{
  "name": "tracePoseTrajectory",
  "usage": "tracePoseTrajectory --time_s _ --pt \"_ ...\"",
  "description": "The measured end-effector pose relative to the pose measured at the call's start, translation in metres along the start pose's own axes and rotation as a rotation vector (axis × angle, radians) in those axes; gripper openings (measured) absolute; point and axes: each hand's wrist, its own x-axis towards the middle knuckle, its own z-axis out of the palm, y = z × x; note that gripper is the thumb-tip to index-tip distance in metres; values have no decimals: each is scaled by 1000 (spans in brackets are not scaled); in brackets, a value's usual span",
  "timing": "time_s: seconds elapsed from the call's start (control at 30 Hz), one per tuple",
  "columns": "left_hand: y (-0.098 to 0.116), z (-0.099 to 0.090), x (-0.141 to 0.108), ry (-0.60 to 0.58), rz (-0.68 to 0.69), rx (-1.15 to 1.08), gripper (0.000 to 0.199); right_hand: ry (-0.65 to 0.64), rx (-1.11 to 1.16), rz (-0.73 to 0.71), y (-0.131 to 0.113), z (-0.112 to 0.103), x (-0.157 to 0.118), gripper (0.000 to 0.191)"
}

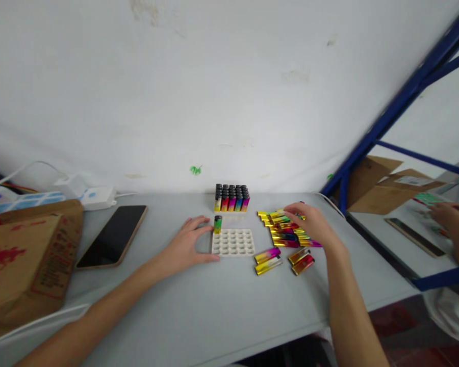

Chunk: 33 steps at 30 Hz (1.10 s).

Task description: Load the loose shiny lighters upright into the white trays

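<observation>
Bracketing the L side of a white plastic tray w/ rows of pockets [239, 243], the L hand [183, 248] is spread, thumb & fingers apart, nr the tray's edge; can't tell if it's pressing. Progress: 1 shiny green-yellow lighter w/ dark top [218, 225] upright at tray's far-L corner, no others seen in it. Behind, nr wall: block of upright multicolour lighters w/ black tops [232, 200]. Remaining loose: pile of flat-lying metallic lighters [285, 238] R of tray, plus 2 prs closer in. R hand [314, 223] is over the pile, fingertips down; grip unclear, can't tell.
</observation>
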Motion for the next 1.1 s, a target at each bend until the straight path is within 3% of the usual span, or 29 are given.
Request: tracePoseTrajectory --time_s 0.1,0.27,0.53,0.63,0.83,1.0,1.1 --pt "1 1 1 -1 17 5 85 -45 -25 16 14 -12 -16 18" --pt "2 1 0 7 19 1 84 -131 -68 -28 24 -8 -33 19" --pt "1 0 -1 12 11 -3 85 -173 -125 -121 28 -1 -22 18" --pt "1 0 -1 -1 12 -1 85 -111 -58 -134 22 -2 -19 24" --pt "-1 2 -3 14 19 -4 83 80 324 53 -14 1 -10 46" --pt "4 2 -6 41 46 39 78 240 911 150 -65 19 22 39" --pt "8 0 -6 51 56 48 78 226 1177 191 -96 34 41 43"
